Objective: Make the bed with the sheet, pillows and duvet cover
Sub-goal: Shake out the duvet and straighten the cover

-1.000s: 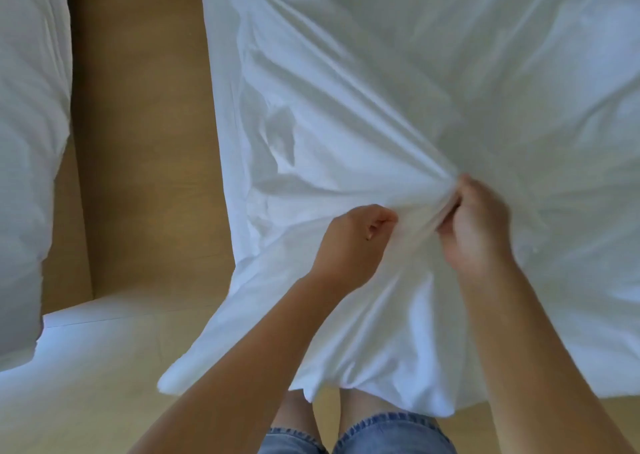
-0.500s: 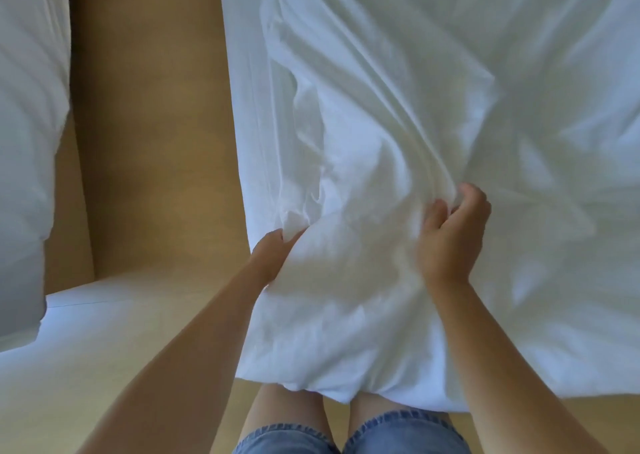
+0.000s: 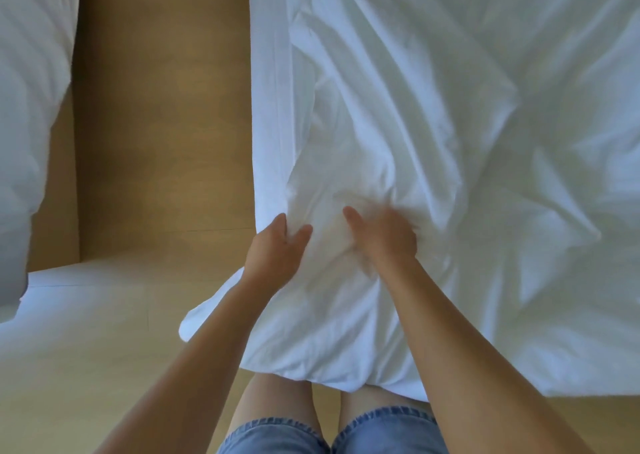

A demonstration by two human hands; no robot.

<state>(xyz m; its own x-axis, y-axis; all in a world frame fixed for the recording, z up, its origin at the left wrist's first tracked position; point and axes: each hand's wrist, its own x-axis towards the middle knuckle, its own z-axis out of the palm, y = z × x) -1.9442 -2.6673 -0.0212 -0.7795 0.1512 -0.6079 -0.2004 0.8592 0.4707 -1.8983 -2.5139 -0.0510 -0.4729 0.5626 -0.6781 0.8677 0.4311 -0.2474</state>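
A white, creased duvet cover point(image 3: 433, 114) lies spread over the bed, and its near end hangs off the foot of the bed against my legs. My left hand point(image 3: 277, 249) pinches a fold of it between thumb and fingers near the cover's left edge. Just to the right, my right hand point(image 3: 384, 238) is blurred; its thumb points forward and its fingers dig into bunched fabric. A loose corner point(image 3: 197, 318) of the cover sticks out to the left below my left forearm. A striped white sheet edge point(image 3: 272, 107) runs along the bed's left side.
A wooden floor strip point(image 3: 159, 114) separates this bed from more white bedding point(image 3: 27, 107) at the far left. A pale surface point(image 3: 86, 332) lies at the lower left. My legs in denim shorts point(image 3: 329, 433) stand against the foot of the bed.
My hands have come apart from one shared bunch. The left went to the cover's left edge, and the right slid left and lower to a new handful. The corner now sticks out left.
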